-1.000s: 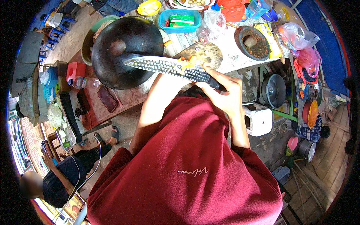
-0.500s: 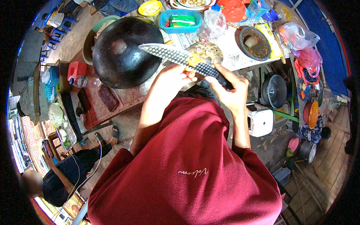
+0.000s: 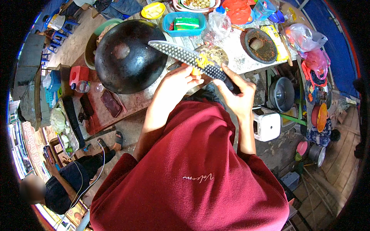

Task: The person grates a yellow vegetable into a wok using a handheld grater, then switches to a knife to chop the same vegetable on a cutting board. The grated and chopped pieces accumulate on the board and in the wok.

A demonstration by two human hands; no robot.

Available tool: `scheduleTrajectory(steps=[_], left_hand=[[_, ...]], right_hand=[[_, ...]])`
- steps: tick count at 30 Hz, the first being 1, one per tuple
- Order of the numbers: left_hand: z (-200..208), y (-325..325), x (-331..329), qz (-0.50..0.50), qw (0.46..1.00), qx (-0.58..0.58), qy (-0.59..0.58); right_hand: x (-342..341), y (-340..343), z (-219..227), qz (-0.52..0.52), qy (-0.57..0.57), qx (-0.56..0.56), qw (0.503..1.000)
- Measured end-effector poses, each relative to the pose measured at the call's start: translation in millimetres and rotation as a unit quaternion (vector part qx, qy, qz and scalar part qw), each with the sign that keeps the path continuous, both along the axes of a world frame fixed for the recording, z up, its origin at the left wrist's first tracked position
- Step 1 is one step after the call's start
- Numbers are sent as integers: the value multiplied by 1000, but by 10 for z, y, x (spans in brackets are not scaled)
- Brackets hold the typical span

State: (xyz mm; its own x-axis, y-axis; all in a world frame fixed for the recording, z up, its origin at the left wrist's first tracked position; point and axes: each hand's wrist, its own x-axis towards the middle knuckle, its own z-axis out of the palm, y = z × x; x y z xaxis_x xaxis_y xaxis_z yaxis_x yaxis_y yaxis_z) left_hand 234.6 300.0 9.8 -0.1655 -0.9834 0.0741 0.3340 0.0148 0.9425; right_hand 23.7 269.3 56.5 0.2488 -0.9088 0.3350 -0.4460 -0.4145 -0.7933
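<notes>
My right hand [image 3: 239, 91] is closed around the black handle of a large knife [image 3: 179, 52] with a dimpled, pale-and-dark patterned blade. The blade points up to the left, above the table edge. Yellow-orange bits [image 3: 204, 61] cling to the blade's face. Against the blade's near side, my left hand [image 3: 175, 82] pinches a small orange-yellow piece of food [image 3: 196, 72]; its kind I cannot make out. Behind the knife, partly covered by it, lies a round, worn wooden board [image 3: 219, 54].
An upturned black wok [image 3: 129, 63] fills the table's left part. Farther back stand a blue basin [image 3: 167, 26] with a green packet, a yellow bowl [image 3: 153, 10] and plastic bags [image 3: 218, 27]. At right sits a stone mortar [image 3: 269, 57]. A person [image 3: 63, 184] is at lower left.
The knife has shifted slightly to the right. The orange-yellow piece in my left hand shows more clearly below the blade, and the bits on the blade look more piled up.
</notes>
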Motion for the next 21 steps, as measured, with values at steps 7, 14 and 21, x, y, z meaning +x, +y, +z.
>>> scheduleTrajectory(steps=[7, 14, 21], left_hand=[[3, 7, -14, 91, 989, 52, -102], [-118, 9, 51, 99, 928, -134, -334], [-174, 9, 52, 93, 952, -79, -279]], right_hand=[[115, 91, -27, 95, -30, -20, 995], [174, 114, 24, 104, -25, 8, 994], [188, 109, 37, 108, -22, -3, 994]])
